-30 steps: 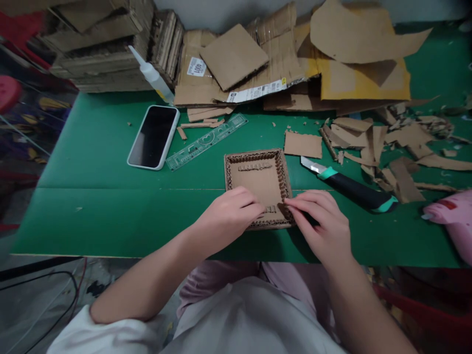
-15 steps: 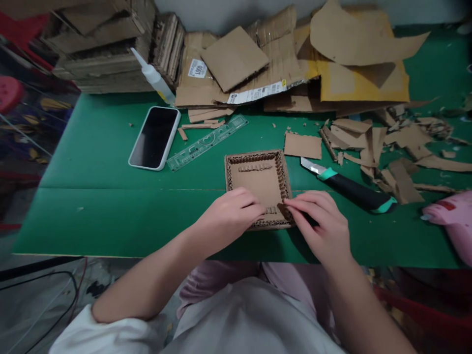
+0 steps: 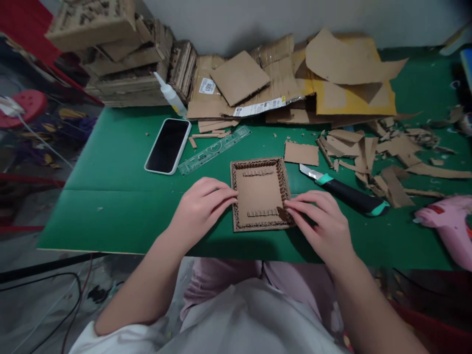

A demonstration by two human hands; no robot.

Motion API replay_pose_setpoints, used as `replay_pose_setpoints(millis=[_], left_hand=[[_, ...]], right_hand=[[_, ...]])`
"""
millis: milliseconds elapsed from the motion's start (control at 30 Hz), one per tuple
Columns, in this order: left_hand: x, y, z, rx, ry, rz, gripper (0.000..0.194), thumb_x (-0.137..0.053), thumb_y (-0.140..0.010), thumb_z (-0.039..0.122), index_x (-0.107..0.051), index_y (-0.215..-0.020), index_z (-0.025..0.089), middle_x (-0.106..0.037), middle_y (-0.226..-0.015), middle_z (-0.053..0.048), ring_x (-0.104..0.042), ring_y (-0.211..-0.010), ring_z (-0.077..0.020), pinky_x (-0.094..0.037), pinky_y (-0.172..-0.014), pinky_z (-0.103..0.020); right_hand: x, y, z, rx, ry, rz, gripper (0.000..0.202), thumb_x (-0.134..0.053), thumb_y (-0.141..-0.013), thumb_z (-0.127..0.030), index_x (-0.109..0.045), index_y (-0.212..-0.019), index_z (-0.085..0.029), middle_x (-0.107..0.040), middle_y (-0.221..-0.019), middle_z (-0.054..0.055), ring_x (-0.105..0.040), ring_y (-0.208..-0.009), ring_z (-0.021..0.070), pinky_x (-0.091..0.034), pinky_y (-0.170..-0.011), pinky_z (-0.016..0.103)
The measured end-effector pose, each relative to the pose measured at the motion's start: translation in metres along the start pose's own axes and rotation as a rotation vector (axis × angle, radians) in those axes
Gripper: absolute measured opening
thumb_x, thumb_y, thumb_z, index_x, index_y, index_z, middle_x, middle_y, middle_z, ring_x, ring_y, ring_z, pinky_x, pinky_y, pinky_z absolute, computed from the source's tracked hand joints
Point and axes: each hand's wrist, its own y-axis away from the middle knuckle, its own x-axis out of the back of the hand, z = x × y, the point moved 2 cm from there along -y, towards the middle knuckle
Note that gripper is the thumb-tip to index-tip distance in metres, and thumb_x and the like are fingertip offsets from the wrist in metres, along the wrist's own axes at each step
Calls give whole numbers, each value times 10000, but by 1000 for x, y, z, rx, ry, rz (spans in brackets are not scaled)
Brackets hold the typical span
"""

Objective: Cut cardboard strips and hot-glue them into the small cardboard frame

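Observation:
A square cardboard tray (image 3: 258, 192) with corrugated edges lies on the green table in front of me. Inside it are two short ridged cardboard strips, the upper strip (image 3: 257, 173) and the lower strip (image 3: 262, 213). My left hand (image 3: 206, 206) pinches the tray's left rim, fingers together. At the right rim, my right hand (image 3: 320, 219) has thumb and fingertips closed on the tray's edge. A dark shadow falls in the tray's lower right corner, beside the right fingertips.
Behind the tray lie a phone (image 3: 167, 146), a clear ruler (image 3: 215, 150) and a glue bottle (image 3: 171, 96). To the right are a cutter knife (image 3: 348, 192), cardboard scraps (image 3: 398, 147) and a pink glue gun (image 3: 448, 221). Stacked cardboard (image 3: 125, 64) stands at the back left.
My left hand has moved from the tray's lower inside to its left rim, uncovering the lower strip. My right hand stays at the right rim. The view has shifted slightly.

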Motion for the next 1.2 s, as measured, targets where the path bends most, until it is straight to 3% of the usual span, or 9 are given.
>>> replay_pose_setpoints(millis=[200,300,667,1200], left_hand=[[-1,8,3,-4,23,-31,149,-563,-846,203,-657,-959,178,-665,-896,-52,-573,-867,-166,-478,-805,-321],[-8,12,5,56,16,32,142,-565,-845,197,-665,-943,175,-660,-904,-55,-574,-874,-160,-477,-814,-315],[-29,41,9,274,-31,355,106,-585,-822,172,-666,-889,178,-651,-872,-51,-605,-841,-154,-512,-785,-325],[-33,39,15,219,-41,292,126,-566,-831,176,-664,-911,180,-659,-940,-68,-610,-906,-177,-514,-815,-345]], right_hand=[[-2,-22,-9,173,91,-315,149,-555,-837,-190,-672,-929,-177,-663,-888,67,-527,-872,194,-467,-776,355],[-6,-28,-13,225,116,-385,158,-533,-852,-189,-681,-891,-149,-667,-838,71,-530,-847,196,-458,-767,354],[-22,-33,-22,260,157,-487,137,-544,-844,-186,-675,-820,-153,-618,-784,72,-514,-806,189,-454,-675,307],[-28,-31,-25,256,228,-495,141,-550,-842,-191,-684,-830,-150,-617,-744,71,-533,-762,185,-442,-659,306]])
